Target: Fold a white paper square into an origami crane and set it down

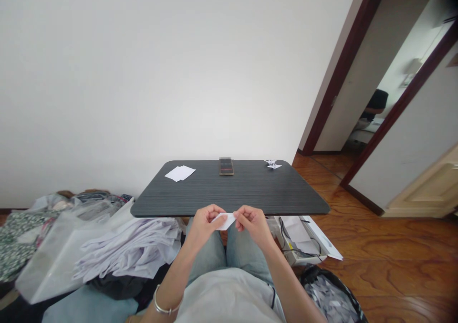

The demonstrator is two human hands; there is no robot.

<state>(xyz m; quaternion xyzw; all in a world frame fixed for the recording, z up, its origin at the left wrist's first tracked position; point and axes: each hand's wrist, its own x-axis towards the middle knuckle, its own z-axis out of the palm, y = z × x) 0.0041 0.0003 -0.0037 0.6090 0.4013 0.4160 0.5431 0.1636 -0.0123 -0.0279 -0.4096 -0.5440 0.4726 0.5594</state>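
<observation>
A small white folded paper (226, 222) is held up between the two hands, over the person's lap and, in this view, just at the near edge of the bench (193, 192); the left hand (205, 222) has its grip narrowed on the paper's left part, thumb laid over the top and fingers curled behind; the right hand (252, 219) has its grip pinched at the paper's right corner, thumb and fingertips close together; which way the folds run is too small to tell; a silvery bangle (167, 311) circles the left wrist; on the dark bench, white paper sheets (180, 173) lie overlapping at the far left, a flat dark device (226, 166) lies near the middle of the far edge, and two small folded paper figures (274, 166) sit close together at the far right; below the bench is the person's lap in pale blue jeans (205, 261); to the left, white cloth (136, 249) is heaped among other clothes; to the right, a box (298, 239) holding papers and cables stands on the wooden floor (386, 251), with a black bag (331, 292) of greyish scraps nearer the person; a pale wall (179, 75) rises behind.
</observation>
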